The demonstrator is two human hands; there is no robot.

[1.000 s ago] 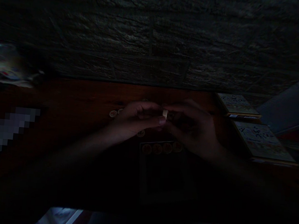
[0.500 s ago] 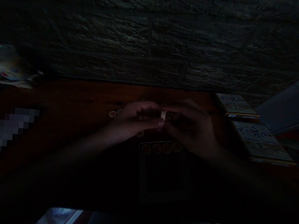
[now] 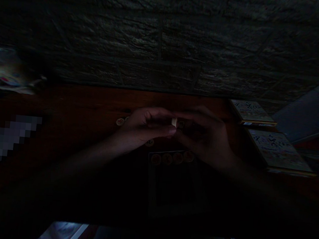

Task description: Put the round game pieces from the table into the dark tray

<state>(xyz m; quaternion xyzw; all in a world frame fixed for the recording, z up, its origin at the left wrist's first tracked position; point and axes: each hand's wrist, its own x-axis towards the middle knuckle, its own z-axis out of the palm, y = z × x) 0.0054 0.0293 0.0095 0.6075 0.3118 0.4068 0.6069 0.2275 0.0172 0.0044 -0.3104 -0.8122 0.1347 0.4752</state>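
Note:
A pale round xiangqi piece [image 3: 174, 122] is held edge-on in the middle of the dim view. My left hand [image 3: 143, 125] pinches it between thumb and fingers. From the other side, my right hand [image 3: 208, 135] has its thumb and fingertips closed on the same piece. Just below the hands, a row of several red-marked pieces [image 3: 167, 159] lies along the far edge of a dark shallow frame or tray [image 3: 152, 208]. One loose piece [image 3: 120, 122] lies left of my left hand, and another piece [image 3: 149, 143] is partly covered under it.
Two flat printed boxes, a farther box [image 3: 252, 111] and a nearer box [image 3: 279, 150], lie at the right of the wooden table [image 3: 93, 100]. A stone-block wall [image 3: 161, 40] rises behind. At far left stands a clear-topped package [image 3: 8, 69].

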